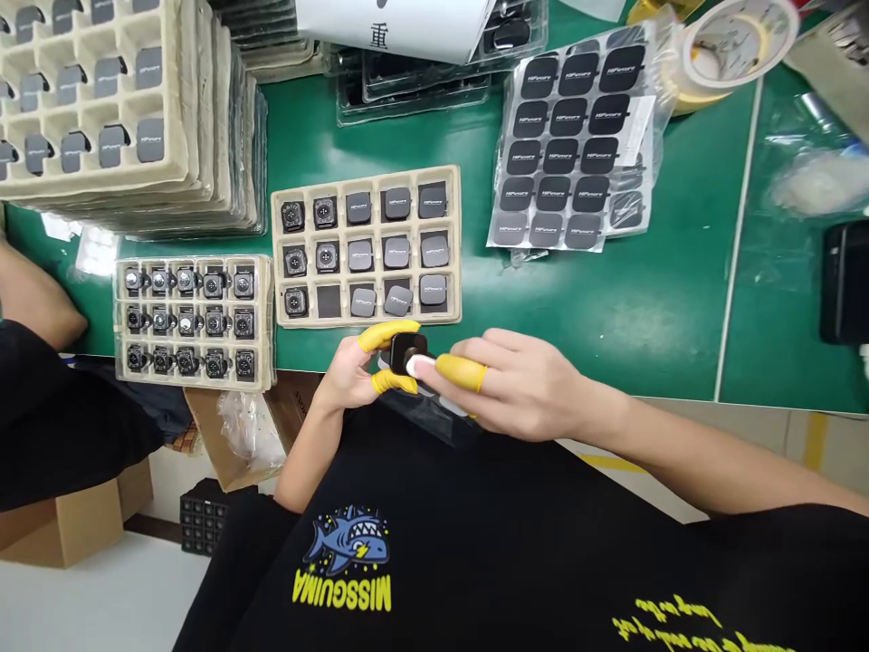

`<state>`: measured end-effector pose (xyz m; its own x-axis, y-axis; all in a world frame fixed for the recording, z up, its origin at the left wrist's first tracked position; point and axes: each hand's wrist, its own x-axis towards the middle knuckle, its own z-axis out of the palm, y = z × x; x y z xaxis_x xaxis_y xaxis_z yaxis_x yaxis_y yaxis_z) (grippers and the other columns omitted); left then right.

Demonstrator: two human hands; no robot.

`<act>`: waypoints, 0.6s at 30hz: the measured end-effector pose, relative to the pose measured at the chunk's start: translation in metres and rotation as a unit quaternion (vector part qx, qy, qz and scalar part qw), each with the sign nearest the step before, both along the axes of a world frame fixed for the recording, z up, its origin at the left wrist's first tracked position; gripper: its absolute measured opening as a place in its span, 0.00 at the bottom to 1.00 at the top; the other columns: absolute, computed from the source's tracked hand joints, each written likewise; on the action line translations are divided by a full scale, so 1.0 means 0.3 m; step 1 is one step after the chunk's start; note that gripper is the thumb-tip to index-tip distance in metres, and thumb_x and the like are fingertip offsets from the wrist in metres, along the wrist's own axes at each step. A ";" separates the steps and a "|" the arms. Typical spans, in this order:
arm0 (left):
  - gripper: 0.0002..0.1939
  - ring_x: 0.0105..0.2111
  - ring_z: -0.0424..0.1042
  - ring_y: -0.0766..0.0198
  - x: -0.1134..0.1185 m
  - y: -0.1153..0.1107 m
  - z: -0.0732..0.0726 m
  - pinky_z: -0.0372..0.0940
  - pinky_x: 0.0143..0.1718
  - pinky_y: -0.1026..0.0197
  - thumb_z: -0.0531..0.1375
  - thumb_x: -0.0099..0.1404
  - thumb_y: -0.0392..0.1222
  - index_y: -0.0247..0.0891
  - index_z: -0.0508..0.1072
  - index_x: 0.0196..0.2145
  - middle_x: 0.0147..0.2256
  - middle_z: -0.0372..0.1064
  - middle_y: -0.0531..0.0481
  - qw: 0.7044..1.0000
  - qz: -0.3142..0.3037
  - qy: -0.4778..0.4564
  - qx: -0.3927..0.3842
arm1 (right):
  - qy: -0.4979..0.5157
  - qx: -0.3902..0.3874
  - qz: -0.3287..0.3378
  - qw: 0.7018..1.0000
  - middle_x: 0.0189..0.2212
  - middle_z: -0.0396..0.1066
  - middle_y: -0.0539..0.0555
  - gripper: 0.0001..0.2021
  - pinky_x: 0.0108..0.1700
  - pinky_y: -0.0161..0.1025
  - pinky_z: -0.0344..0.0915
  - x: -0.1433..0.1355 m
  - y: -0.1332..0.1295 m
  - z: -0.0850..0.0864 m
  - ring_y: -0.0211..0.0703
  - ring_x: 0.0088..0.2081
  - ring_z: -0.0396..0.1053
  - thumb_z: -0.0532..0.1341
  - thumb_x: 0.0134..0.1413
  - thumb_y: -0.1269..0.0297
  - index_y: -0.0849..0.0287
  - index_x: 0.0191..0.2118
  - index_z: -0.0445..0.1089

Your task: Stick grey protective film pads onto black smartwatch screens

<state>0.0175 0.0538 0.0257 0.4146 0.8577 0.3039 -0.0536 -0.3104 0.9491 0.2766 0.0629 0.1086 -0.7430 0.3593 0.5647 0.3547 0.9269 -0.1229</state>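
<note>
Just past the table's near edge, my left hand (357, 369), with yellow finger covers, grips a dark square watch body (408, 349) between thumb and finger. My right hand (520, 380) is closed, its fingers at the watch's face with a small white thing (419, 366) that I cannot make out clearly. Directly beyond, a beige tray (367, 321) holds watch bodies at left and grey film-covered ones at right; one compartment in its near row has no watch. Another tray (194, 381) of watch bodies lies to the left.
Tall stacks of trays (224, 118) stand at the far left. Sheets of dark square labels (567, 118) lie at the back right beside tape rolls (737, 41). A black device (845, 281) sits far right. Another person's arm (37, 294) rests at the left edge.
</note>
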 end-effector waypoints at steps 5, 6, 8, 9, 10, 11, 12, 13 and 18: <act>0.36 0.47 0.89 0.52 -0.009 0.030 0.013 0.82 0.51 0.57 0.75 0.67 0.60 0.42 0.78 0.67 0.51 0.88 0.42 0.999 -0.033 0.035 0.006 | 0.016 0.022 -0.022 0.999 0.33 0.78 0.51 0.09 0.33 0.44 0.59 -0.042 0.019 0.004 0.42 0.37 0.73 0.62 0.77 0.72 0.63 0.55 0.78; 0.36 0.49 0.88 0.51 -0.007 0.033 0.016 0.81 0.52 0.57 0.75 0.67 0.59 0.43 0.78 0.67 0.53 0.87 0.41 0.999 -0.030 0.025 0.004 | 0.013 0.034 -0.036 0.999 0.34 0.79 0.52 0.09 0.33 0.44 0.58 -0.046 0.030 0.005 0.43 0.37 0.73 0.62 0.77 0.72 0.64 0.55 0.78; 0.37 0.53 0.87 0.50 0.000 0.034 0.015 0.81 0.55 0.57 0.76 0.66 0.58 0.44 0.77 0.68 0.56 0.86 0.41 1.000 -0.020 -0.009 -0.008 | -0.004 0.056 -0.055 0.997 0.35 0.80 0.53 0.11 0.32 0.44 0.58 -0.043 0.049 0.008 0.44 0.37 0.72 0.60 0.76 0.74 0.63 0.56 0.78; 0.37 0.55 0.87 0.49 0.004 0.032 0.013 0.81 0.56 0.56 0.76 0.66 0.58 0.44 0.77 0.68 0.57 0.85 0.40 0.999 -0.015 -0.024 -0.019 | -0.012 0.061 -0.060 0.996 0.35 0.79 0.54 0.13 0.32 0.44 0.57 -0.036 0.055 0.010 0.45 0.37 0.72 0.59 0.76 0.75 0.62 0.57 0.77; 0.37 0.55 0.87 0.48 0.008 0.028 0.010 0.81 0.56 0.56 0.76 0.66 0.59 0.44 0.77 0.68 0.58 0.85 0.40 0.999 -0.010 -0.035 -0.030 | -0.015 0.062 -0.060 0.996 0.34 0.79 0.54 0.14 0.32 0.44 0.57 -0.026 0.057 0.011 0.45 0.37 0.72 0.59 0.75 0.77 0.62 0.58 0.77; 0.38 0.55 0.87 0.49 0.011 0.025 0.006 0.81 0.56 0.56 0.76 0.66 0.59 0.44 0.77 0.68 0.57 0.85 0.39 0.998 -0.007 -0.041 -0.039 | -0.014 0.058 -0.056 0.997 0.33 0.78 0.53 0.15 0.32 0.44 0.58 -0.016 0.056 0.012 0.45 0.37 0.72 0.59 0.74 0.78 0.62 0.58 0.77; 0.38 0.53 0.87 0.49 0.013 0.023 0.003 0.81 0.55 0.56 0.76 0.66 0.60 0.43 0.77 0.68 0.56 0.85 0.40 0.998 -0.005 -0.044 -0.045 | -0.011 0.050 -0.048 0.998 0.32 0.77 0.53 0.15 0.32 0.44 0.58 -0.008 0.051 0.013 0.45 0.37 0.72 0.59 0.74 0.78 0.63 0.58 0.77; 0.38 0.52 0.88 0.50 0.014 0.021 0.001 0.82 0.54 0.56 0.76 0.66 0.60 0.43 0.77 0.67 0.55 0.86 0.40 0.998 -0.003 -0.046 -0.047 | -0.007 0.039 -0.036 0.999 0.32 0.76 0.52 0.13 0.33 0.44 0.58 -0.001 0.044 0.013 0.45 0.37 0.71 0.60 0.74 0.78 0.64 0.58 0.77; 0.37 0.51 0.88 0.53 0.003 0.034 0.012 0.81 0.52 0.59 0.77 0.66 0.57 0.46 0.77 0.68 0.55 0.86 0.43 0.999 -0.020 -0.044 -0.021 | 0.004 -0.004 0.028 1.000 0.33 0.75 0.51 0.09 0.33 0.43 0.58 -0.014 0.025 0.013 0.43 0.38 0.71 0.63 0.75 0.74 0.64 0.55 0.78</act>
<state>0.0183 0.0639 0.0292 0.4225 0.8534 0.3053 -0.1496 -0.2666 0.9521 0.2723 0.0704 0.1126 -0.7579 0.3208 0.5680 0.3008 0.9445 -0.1322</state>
